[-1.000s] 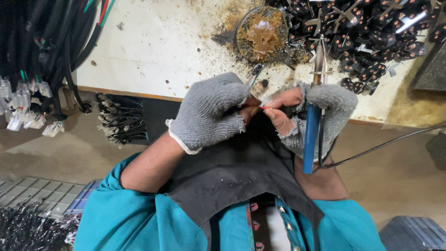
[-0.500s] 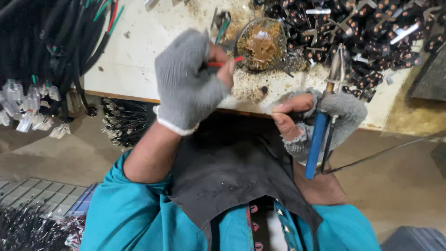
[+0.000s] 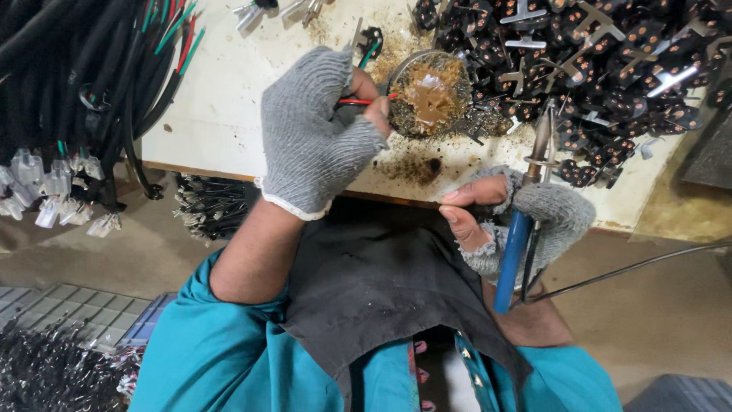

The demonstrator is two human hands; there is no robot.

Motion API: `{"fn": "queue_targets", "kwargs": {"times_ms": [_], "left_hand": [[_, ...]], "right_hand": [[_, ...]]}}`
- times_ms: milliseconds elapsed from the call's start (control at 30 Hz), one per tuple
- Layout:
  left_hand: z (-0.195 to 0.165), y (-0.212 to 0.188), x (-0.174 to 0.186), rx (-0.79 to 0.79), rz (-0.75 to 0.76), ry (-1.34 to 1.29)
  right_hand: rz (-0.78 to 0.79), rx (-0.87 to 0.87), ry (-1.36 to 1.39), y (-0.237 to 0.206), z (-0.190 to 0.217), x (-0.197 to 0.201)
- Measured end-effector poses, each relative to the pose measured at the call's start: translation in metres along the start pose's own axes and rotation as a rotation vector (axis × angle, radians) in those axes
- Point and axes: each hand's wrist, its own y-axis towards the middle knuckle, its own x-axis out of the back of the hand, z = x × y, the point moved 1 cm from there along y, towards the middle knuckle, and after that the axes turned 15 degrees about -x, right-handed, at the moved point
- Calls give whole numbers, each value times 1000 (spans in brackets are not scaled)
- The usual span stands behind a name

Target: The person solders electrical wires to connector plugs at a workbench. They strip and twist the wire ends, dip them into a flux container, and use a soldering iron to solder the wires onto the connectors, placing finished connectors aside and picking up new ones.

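On the pale tabletop [image 3: 221, 107], no labels or signs can be made out. A red wire [image 3: 357, 101] is pinched by the left hand [image 3: 316, 130] fingers at the round tin [image 3: 431, 91]. A blue-handled soldering iron [image 3: 522, 229] is gripped by the right hand [image 3: 526, 217]; fingers could be burned if it slips.

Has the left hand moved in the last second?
Yes. The left hand went from beside the right hand up to the round tin on the bench.
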Motion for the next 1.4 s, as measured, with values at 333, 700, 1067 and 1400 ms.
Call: {"fn": "queue_targets", "kwargs": {"times_ms": [333,700,1067,1400], "left_hand": [[12,-9,-9,-12,-26,12],[-31,-30,32,33,414,-485],[-46,-35,14,-270,353,-471],[-19,-38,-5,-198,241,-48]], "right_hand": [[12,45,18,-2,1,-1],[2,46,-382,2,16,-8],[49,147,-372,10,13,-3],[-55,105,-629,22,35,-19]]}}
